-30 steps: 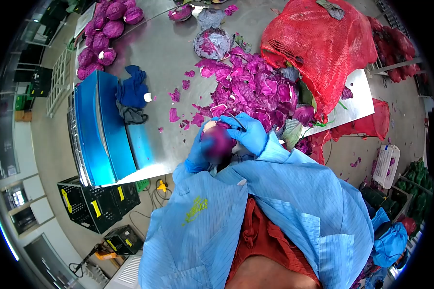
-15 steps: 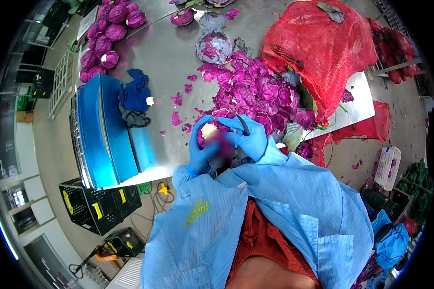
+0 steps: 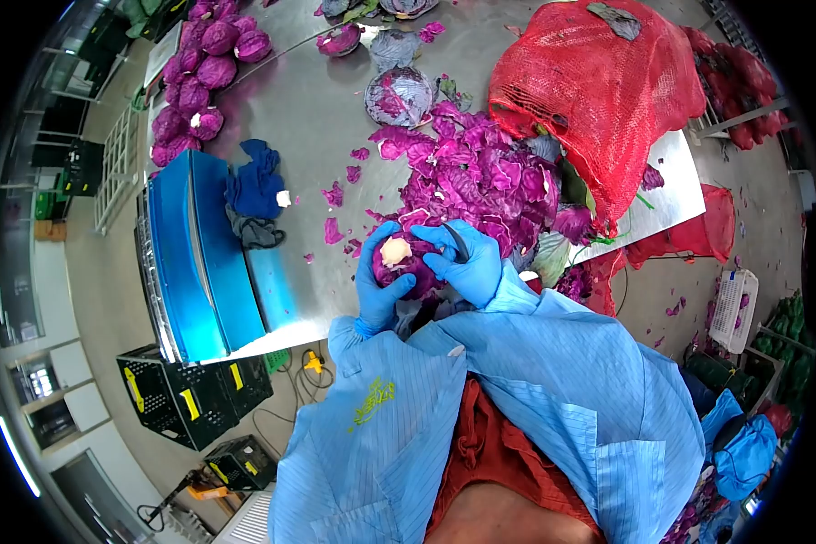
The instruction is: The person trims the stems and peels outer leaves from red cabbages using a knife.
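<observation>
My left hand (image 3: 376,295), in a blue glove, cups a red cabbage (image 3: 414,269) from the left, thumb across its near side. A pale cut stem (image 3: 394,251) faces up on it. My gloved right hand (image 3: 470,270) is closed around a dark-handled knife (image 3: 457,238), its fingertips at the cabbage's right side; the blade cannot be made out. Just beyond both hands lies a heap of loose purple leaves (image 3: 480,181). A whole cabbage with greyish outer leaves (image 3: 399,96) sits behind the heap.
A red mesh sack (image 3: 598,82) rests on the metal table (image 3: 326,109) at the right. Peeled cabbages (image 3: 216,71) are piled far left. Nearer stand a blue box (image 3: 204,263) and a crumpled blue cloth (image 3: 256,181). Black crates (image 3: 186,399) are on the floor.
The cabbage and my left thumb, blurred before, now show sharply, with the cut stem turned more into view. Both hands stay in nearly the same place.
</observation>
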The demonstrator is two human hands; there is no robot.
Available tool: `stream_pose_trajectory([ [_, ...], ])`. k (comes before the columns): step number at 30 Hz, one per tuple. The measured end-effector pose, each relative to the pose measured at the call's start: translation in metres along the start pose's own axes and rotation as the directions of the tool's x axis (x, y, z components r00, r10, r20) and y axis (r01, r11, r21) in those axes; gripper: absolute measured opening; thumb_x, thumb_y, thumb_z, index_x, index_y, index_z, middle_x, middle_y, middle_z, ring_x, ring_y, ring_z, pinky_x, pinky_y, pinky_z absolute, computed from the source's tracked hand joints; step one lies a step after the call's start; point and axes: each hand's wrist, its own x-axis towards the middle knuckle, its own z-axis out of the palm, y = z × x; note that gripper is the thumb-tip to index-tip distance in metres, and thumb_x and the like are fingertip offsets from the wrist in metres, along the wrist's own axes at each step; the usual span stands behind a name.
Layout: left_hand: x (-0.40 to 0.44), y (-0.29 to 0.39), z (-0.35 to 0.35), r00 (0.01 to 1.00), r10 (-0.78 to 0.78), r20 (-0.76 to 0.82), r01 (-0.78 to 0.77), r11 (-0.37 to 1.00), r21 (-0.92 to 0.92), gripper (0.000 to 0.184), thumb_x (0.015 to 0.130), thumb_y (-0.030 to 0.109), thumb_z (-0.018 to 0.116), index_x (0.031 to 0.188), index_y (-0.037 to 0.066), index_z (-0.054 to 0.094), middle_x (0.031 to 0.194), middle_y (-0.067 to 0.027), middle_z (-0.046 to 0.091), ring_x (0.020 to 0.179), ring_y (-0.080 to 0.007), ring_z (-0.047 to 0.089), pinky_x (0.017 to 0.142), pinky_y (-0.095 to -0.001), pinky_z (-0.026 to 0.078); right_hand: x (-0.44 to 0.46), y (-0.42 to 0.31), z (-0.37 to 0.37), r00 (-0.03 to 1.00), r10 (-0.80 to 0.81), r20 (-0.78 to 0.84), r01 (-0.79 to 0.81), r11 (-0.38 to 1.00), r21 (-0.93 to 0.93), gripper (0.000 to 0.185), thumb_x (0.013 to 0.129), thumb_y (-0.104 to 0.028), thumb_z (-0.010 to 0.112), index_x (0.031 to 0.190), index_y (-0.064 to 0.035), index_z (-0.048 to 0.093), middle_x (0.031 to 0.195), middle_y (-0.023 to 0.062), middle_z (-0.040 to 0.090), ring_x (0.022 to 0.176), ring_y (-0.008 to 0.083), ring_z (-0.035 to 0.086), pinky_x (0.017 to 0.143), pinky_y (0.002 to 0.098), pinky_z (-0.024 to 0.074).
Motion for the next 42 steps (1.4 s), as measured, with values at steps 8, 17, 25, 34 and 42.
stream_pose_trajectory([
  [8,0.004,0.005,0.006,0.985,-0.087,-0.147,0.074,0.993,-0.086,0.074,0.068,0.013,0.073,0.135,0.003,0.043,0.131,-0.0117,0.050,0.121,-0.0248,0.049,0.105,-0.0364,0.037,-0.005,0.003,0.008,0.967,-0.209,0.147,0.206,0.978,0.038,0.014,0.085,-0.003,0.064,0.098,-0.0046,0.062,0.084,0.0013,0.060,0.069,0.0082,0.056,0.061,0.0233,0.0473],
  [17,0.007,0.009,0.009,0.977,-0.129,-0.170,0.097,0.978,-0.184,0.071,0.070,0.014,0.070,0.135,0.002,0.043,0.127,-0.0118,0.052,0.118,-0.0249,0.051,0.103,-0.0371,0.041,0.025,0.002,-0.004,1.000,0.012,-0.006,-0.012,1.000,-0.018,0.051,0.073,-0.020,0.080,0.118,-0.0049,0.061,0.082,0.0030,0.055,0.070,0.0099,0.051,0.065,0.0250,0.0450],
  [25,-0.003,0.019,0.018,0.990,-0.095,-0.107,0.091,0.995,-0.040,0.073,0.070,0.010,0.073,0.136,0.005,0.043,0.128,-0.0107,0.052,0.117,-0.0241,0.052,0.102,-0.0369,0.042,0.031,0.019,-0.011,0.977,0.110,0.182,-0.129,0.987,0.095,0.049,0.071,-0.022,0.083,0.110,-0.0008,0.063,0.083,0.0041,0.061,0.073,0.0106,0.054,0.067,0.0288,0.0476],
  [34,-0.010,0.012,0.014,0.976,-0.083,-0.200,0.099,0.992,0.072,0.071,0.071,0.008,0.073,0.135,0.004,0.044,0.126,-0.0111,0.053,0.114,-0.0242,0.054,0.100,-0.0366,0.043,0.027,0.031,-0.010,0.938,-0.288,0.193,0.328,0.916,-0.232,0.037,0.083,-0.014,0.070,0.117,-0.0040,0.061,0.089,0.0103,0.063,0.075,0.0206,0.062,0.069,0.0306,0.0499],
  [42,-0.012,0.009,0.019,0.935,-0.121,-0.335,0.173,0.976,0.130,0.065,0.070,0.006,0.076,0.129,0.005,0.051,0.121,-0.0101,0.057,0.110,-0.0218,0.055,0.097,-0.0341,0.044,0.014,0.024,-0.003,0.957,-0.280,0.075,0.282,0.842,-0.461,0.029,0.083,-0.015,0.068,0.111,-0.0061,0.064,0.097,0.0122,0.064,0.080,0.0276,0.066,0.068,0.0359,0.0534],
])
